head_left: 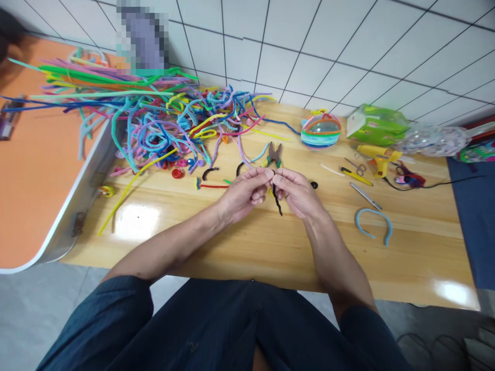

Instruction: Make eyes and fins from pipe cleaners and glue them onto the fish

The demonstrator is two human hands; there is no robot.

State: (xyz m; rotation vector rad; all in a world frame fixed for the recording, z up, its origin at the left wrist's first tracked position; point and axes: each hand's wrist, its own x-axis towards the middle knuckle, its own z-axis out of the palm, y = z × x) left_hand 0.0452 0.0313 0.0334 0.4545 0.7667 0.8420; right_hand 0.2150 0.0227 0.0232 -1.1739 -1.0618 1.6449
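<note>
Between my two hands, over the middle of the wooden table (232, 247), is a black pipe cleaner (277, 201) whose loose end dangles below my fingers. My left hand (247, 190) pinches its upper end from one side. Close against it, my right hand (294, 190) is closed on the same black piece, fingertips nearly touching. Just beyond the fingers lie pliers (275, 152), their jaws pointing away and handles partly hidden. Short black curved pieces (210, 173) and a red stem (214, 186) with a colored end rest left of my left hand. A black coil (314, 185) sits right of my right hand.
A big tangle of colored pipe cleaners (154, 134) covers the back left. At the right are a striped rainbow basket (320, 138), a green packet (375, 126), a yellow glue gun (379, 158), scissors (359, 168), a yellow cutter (356, 176) and a blue arc (373, 212). A tiled wall (309, 51) stands behind.
</note>
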